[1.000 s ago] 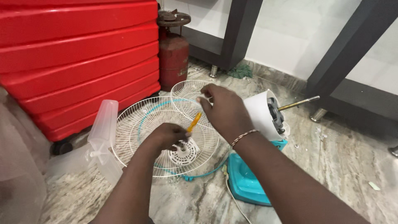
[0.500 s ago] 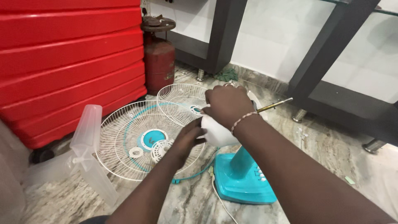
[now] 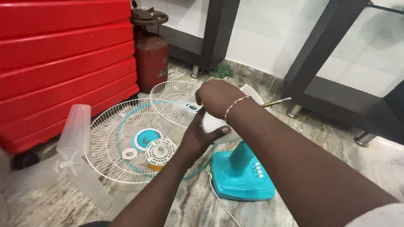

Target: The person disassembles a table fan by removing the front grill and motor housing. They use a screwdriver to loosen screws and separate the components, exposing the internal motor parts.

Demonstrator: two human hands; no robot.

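Note:
A table fan with a teal base [image 3: 240, 183] and teal neck stands on the marble floor. My left hand [image 3: 197, 136] grips its white motor housing [image 3: 215, 125] from the left side, thumb across the front. Curled over the top of the housing is my right hand [image 3: 216, 96], with a beaded bracelet on the wrist. A brass shaft [image 3: 275, 102] sticks out of the housing to the right. What looks like a yellow tool handle [image 3: 153, 167] lies on the floor under my left forearm.
Two white wire fan grilles [image 3: 122, 126] [image 3: 174, 98] lie on the floor, with a white round plastic cap [image 3: 160, 150] and a small ring [image 3: 129, 154] on the larger one. A clear fan blade [image 3: 80, 147], a red gas cylinder [image 3: 151, 59], a red ribbed tank [image 3: 63, 63] and black frame legs [image 3: 313, 63] surround them.
My left hand left the grille's centre and took hold of the motor housing. My right hand moved onto the housing, and the yellow tool is no longer in it.

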